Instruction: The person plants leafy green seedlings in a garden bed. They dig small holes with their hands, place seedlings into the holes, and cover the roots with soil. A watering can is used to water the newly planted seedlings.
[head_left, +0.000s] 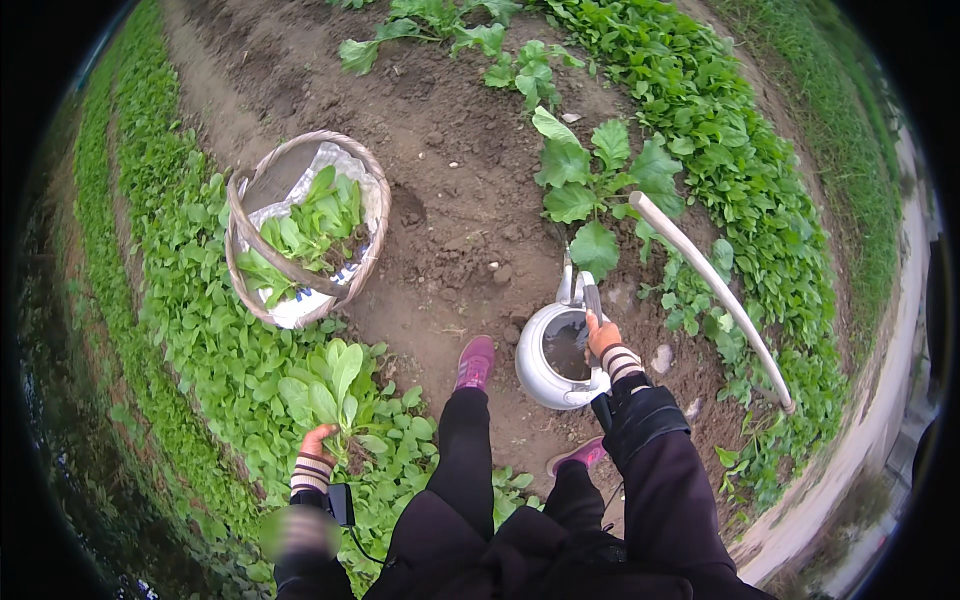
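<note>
My right hand (601, 336) grips the handle of a metal kettle (531, 358). The kettle has no lid on, and dark water (564, 345) shows inside it. Its spout (564, 283) points away from me, close to the leaves of a larger plant. In my left hand (318, 442) is a bunch of leafy green seedlings (334, 386), held near the roots above the leafy bed. Ahead on the left, a wicker basket (381, 195) with an arched handle holds more pulled seedlings (319, 217) on a white plastic sack liner (289, 311).
Broad-leaved plants (592, 176) grow in the bare soil (442, 195) ahead. A pale curved wooden handle (712, 289) slants across the right side. Dense green beds (202, 292) run along both sides. My pink shoes (475, 360) stand on the soil, and a concrete path (840, 480) curves at far right.
</note>
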